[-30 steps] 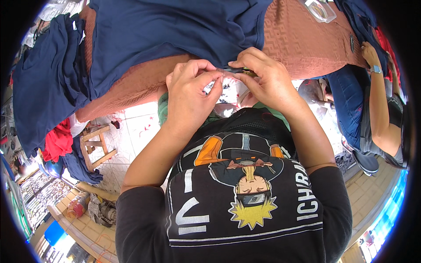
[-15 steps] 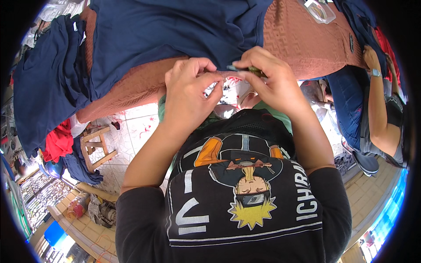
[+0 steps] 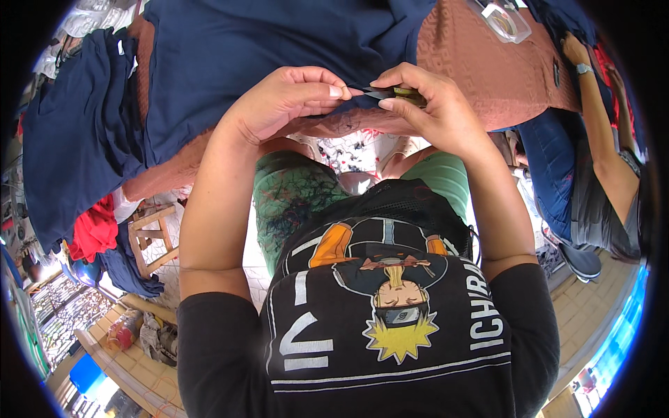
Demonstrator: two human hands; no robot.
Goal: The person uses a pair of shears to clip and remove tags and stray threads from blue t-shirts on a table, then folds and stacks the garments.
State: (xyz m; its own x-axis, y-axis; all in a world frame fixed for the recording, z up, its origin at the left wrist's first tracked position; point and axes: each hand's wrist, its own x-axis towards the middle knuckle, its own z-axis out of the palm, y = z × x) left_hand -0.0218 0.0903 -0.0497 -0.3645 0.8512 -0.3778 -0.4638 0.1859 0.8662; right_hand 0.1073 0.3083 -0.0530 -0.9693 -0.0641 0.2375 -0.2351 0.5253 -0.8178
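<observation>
Forearms (image 3: 217, 188) angled forward; left hand (image 3: 293, 101) pinching, right hand (image 3: 435, 104) curled in grip nearby.

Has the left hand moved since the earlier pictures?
Yes. Judged against the wooden stool, the left hand has moved forward, higher in the view.

Garment (image 3: 279, 49): on table (image 3: 481, 90), upper centre
Box (image 3: 522, 33): on table, upper right
Snips (image 3: 400, 93): in right hand (image 3: 442, 108), upper centre
Stool (image 3: 164, 260): centre left

We see a metal-bladed tool (image 3: 406, 95), matt navy cloth (image 3: 279, 45), a textured brown fabric cover (image 3: 474, 76) and a wooden stool (image 3: 164, 260).
</observation>
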